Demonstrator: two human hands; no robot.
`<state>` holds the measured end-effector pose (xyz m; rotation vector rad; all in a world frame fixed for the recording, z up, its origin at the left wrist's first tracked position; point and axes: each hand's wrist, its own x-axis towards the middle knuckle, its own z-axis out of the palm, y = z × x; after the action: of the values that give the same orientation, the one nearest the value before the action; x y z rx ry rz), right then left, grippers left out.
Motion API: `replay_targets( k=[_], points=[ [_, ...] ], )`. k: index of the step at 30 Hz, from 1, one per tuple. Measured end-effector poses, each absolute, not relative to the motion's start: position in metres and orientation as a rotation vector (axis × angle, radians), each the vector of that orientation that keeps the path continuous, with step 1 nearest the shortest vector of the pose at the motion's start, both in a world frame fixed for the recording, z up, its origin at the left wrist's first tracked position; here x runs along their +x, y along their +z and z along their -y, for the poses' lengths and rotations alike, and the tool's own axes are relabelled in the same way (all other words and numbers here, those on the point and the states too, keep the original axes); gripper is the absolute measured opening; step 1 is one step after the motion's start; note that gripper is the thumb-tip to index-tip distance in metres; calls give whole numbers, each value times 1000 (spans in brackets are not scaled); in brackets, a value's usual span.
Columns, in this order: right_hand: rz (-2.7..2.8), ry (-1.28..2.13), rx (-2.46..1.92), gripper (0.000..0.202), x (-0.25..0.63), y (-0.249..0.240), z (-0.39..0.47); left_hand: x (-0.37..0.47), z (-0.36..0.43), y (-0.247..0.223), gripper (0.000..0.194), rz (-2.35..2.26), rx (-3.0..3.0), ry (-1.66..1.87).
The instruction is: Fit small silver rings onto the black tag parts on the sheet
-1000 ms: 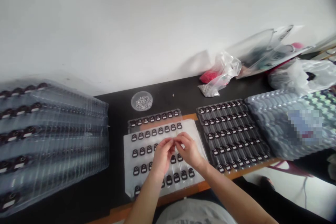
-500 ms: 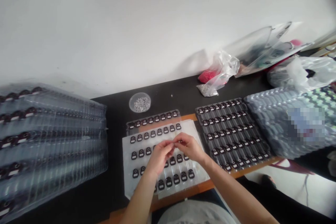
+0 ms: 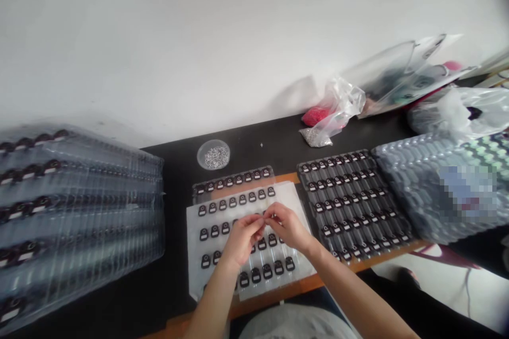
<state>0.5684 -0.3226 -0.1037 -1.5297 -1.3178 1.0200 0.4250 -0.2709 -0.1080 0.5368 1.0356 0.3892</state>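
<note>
My left hand and my right hand meet fingertip to fingertip above a clear plastic tray lined with rows of small black pieces. Each hand is closed in a pinch. Whatever sits between the fingertips is too small or too hidden to make out. White paper shows under the near tray. Behind my hands, one more row of black pieces lies on a clear strip of tray. The hands and forearms cover part of the middle rows.
Tall stacked clear trays stand at the left. A round dish holds tiny silvery parts. Right of my hands lies another filled tray, beside more stacked trays. Plastic bags with red and silvery contents lie near the wall.
The view has shifted very slightly. Both hands keep their pinch at the same place over the tray, with the right fingers a little changed in pose.
</note>
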Motion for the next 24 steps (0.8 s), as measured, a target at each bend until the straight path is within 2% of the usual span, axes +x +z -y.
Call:
replay_targets(
  k=[14,17,21,24],
  points=[
    [1207,1002,-1541,8,563,-110,326,428,276,-109,22,-1065,580,440],
    [1091,985,-1577,6,561,-115,331,429,259,-118,20,-1187,913,505],
    [966,1043,-1665,5,565,-129,347,434,208,-135,12,-1366,1729,575],
    [907,1071,-1711,5,569,-141,363,441,170,-147,16,-1318,2201,433]
  ],
)
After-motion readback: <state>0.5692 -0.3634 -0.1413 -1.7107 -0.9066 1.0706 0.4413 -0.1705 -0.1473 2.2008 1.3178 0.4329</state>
